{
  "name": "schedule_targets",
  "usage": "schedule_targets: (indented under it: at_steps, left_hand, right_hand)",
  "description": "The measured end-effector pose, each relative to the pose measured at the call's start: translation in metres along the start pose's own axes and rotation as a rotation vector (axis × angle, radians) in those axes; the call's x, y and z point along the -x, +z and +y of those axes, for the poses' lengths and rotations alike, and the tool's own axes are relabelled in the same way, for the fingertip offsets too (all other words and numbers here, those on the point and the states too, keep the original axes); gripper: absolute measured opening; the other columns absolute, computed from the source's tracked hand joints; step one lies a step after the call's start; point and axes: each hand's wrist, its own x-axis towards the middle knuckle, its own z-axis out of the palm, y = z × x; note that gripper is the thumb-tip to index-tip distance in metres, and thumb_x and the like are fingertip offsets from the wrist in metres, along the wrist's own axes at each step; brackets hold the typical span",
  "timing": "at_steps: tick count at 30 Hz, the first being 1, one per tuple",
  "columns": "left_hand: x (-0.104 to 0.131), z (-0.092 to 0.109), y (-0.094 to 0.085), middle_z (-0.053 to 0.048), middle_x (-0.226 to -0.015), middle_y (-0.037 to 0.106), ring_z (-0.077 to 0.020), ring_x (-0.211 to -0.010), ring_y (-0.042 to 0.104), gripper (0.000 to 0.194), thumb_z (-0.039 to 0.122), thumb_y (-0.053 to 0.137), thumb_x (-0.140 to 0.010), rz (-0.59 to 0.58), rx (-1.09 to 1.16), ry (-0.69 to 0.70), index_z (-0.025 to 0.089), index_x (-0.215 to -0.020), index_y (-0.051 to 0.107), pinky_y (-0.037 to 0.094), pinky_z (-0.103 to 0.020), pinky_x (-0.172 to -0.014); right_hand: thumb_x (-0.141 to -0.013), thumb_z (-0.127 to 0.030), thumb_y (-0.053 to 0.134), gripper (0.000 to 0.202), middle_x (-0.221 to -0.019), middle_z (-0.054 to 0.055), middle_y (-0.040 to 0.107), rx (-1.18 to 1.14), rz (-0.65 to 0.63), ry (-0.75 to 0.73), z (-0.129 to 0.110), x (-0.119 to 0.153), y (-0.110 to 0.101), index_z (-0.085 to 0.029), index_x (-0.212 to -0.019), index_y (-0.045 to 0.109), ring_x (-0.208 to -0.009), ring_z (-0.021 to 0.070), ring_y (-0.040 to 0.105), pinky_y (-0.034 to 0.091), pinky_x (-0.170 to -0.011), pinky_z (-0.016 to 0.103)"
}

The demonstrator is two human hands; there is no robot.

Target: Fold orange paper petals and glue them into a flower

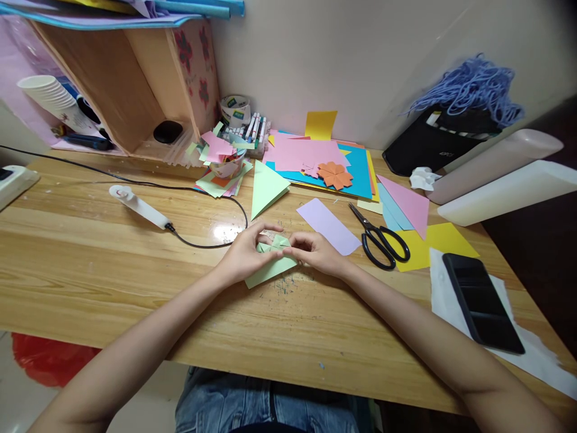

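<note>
Between my two hands is a light green piece of folded paper (269,273), with several small creased flaps along its upper part. My left hand (247,249) grips its left side, the thumb lying across the front. The right hand (316,249) pinches the paper's right edge between thumb and fingers. Just beyond them stands another green sheet (267,186), folded into a triangle. A lilac paper strip (329,225) lies past my right hand, and black-handled scissors (381,237) rest to its right with their blades nearly closed.
A glue gun (139,207) with a black cord lies at left. Behind are a cup of paper scraps (228,165), coloured sheets (302,153) and an orange paper flower (335,175). Yellow paper (455,240) and a phone (484,304) are at right. A wooden box (153,78) stands back left.
</note>
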Motion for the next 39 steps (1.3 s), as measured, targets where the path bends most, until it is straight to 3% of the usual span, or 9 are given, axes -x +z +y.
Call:
schedule_targets:
  at_steps: [9, 17, 24, 30, 39]
  left_hand:
    - [0.0008, 0.0011, 0.0040, -0.005, -0.100, 0.061, -0.0112, -0.074, 0.054, 0.037, 0.018, 0.064, -0.064, -0.026, -0.003, -0.028, 0.017, -0.101, 0.058, 0.045, -0.026, -0.073]
    - [0.0001, -0.0014, 0.0042, -0.004, -0.097, 0.061, -0.0107, -0.071, 0.051, 0.034, 0.018, 0.065, -0.064, -0.064, 0.030, -0.010, 0.017, -0.097, 0.059, 0.044, -0.024, -0.069]
    - [0.0018, -0.0064, 0.0093, 0.003, -0.063, 0.052, -0.0112, -0.063, 0.051, 0.037, 0.020, 0.064, -0.065, -0.118, 0.025, -0.016, 0.018, -0.101, 0.057, 0.040, -0.021, -0.060]
    - [0.0031, -0.0069, 0.0074, 0.003, -0.063, 0.051, -0.0107, -0.062, 0.050, 0.038, 0.020, 0.063, -0.067, -0.145, 0.015, -0.010, 0.018, -0.104, 0.055, 0.038, -0.021, -0.059]
    - [0.0045, -0.0032, 0.0103, 0.006, -0.061, 0.051, -0.0105, -0.062, 0.051, 0.037, 0.017, 0.062, -0.067, -0.184, -0.011, 0.005, 0.020, -0.102, 0.050, 0.038, -0.021, -0.060]
  right_hand:
    - [-0.083, -0.039, 0.049, 0.027, -0.063, -0.002, 0.048, -0.005, -0.010, -0.052, 0.0015, -0.0003, 0.0008, -0.016, -0.071, 0.056, -0.055, 0.0088, 0.041, 0.030, -0.051, 0.022]
    - [-0.086, -0.036, 0.043, 0.031, -0.057, -0.002, 0.045, 0.045, -0.021, -0.098, 0.0016, 0.0012, -0.0022, -0.015, -0.065, 0.052, -0.055, 0.0094, 0.043, 0.031, -0.053, 0.022]
    - [-0.081, -0.024, 0.046, 0.027, -0.053, -0.004, 0.039, 0.130, 0.019, -0.129, 0.0068, 0.0015, -0.0002, -0.015, -0.056, 0.048, -0.052, 0.0077, 0.037, 0.027, -0.049, 0.021]
    - [-0.080, -0.026, 0.048, 0.023, -0.054, -0.005, 0.039, 0.102, -0.065, -0.107, 0.0055, -0.0002, -0.0011, -0.015, -0.060, 0.049, -0.049, 0.0066, 0.035, 0.025, -0.047, 0.020]
    - [-0.076, -0.021, 0.049, 0.028, -0.050, -0.006, 0.031, 0.117, -0.096, -0.120, 0.0040, 0.0006, -0.0008, -0.016, -0.051, 0.038, -0.049, 0.0067, 0.029, 0.022, -0.046, 0.021]
